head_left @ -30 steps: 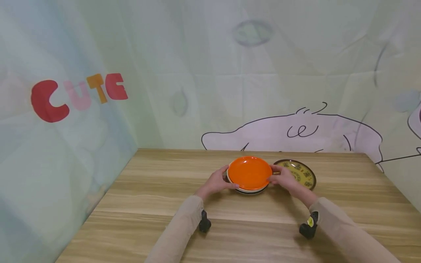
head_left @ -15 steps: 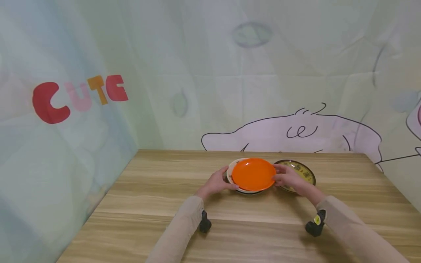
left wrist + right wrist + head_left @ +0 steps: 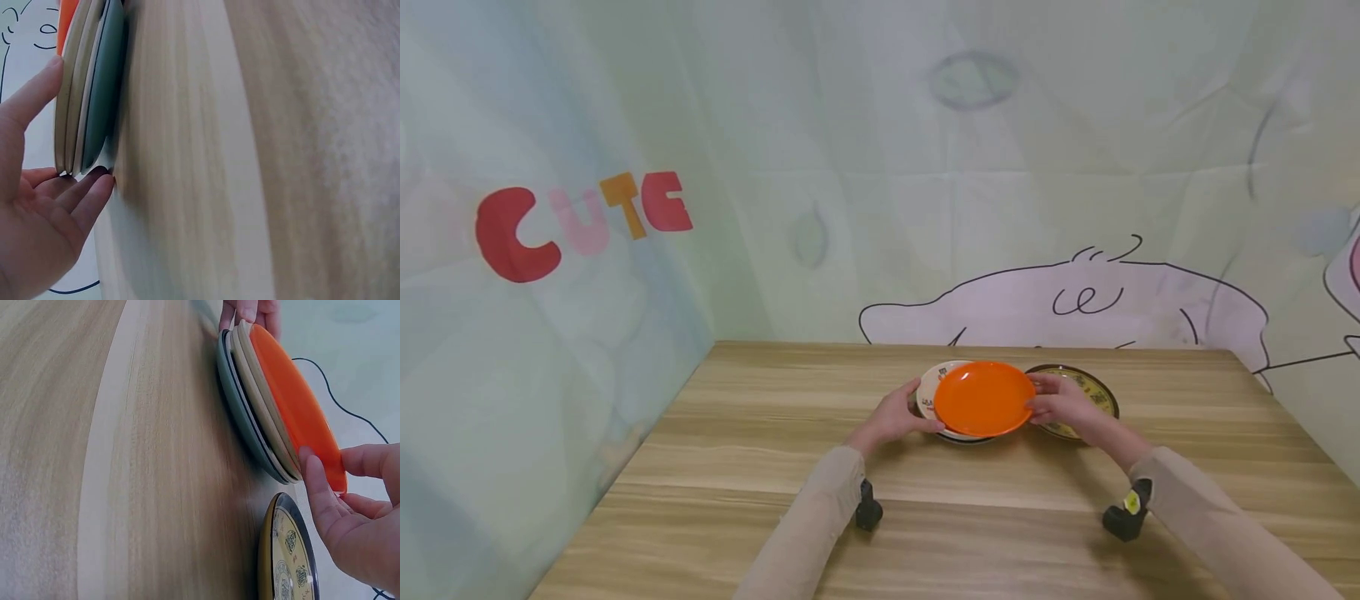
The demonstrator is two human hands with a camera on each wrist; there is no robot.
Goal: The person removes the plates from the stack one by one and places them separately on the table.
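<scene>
A bright orange plate (image 3: 983,398) lies shifted to the right over a stack of plates, its right rim pinched between the thumb and fingers of my right hand (image 3: 1066,408). Beneath it, a cream plate (image 3: 928,390) with small dark print shows at the left. Side-on in the left wrist view, the stack has cream rims (image 3: 70,112) above a teal plate (image 3: 105,94) at the bottom. My left hand (image 3: 891,419) holds the stack's left edge, thumb at the upper rim and fingers around the side. Right of the stack sits a yellow patterned plate (image 3: 1103,402) with a dark rim, partly hidden by my right hand.
All the plates stand toward the back of a wood-grain table (image 3: 985,533). Behind its far edge hangs a pale printed curtain (image 3: 820,208) with a cartoon outline and coloured letters. Each wrist carries a small black camera (image 3: 868,507).
My right hand has moved right, sliding the orange plate off-centre, so more of the cream plate shows at the left. My left hand has stayed at the stack's edge.
</scene>
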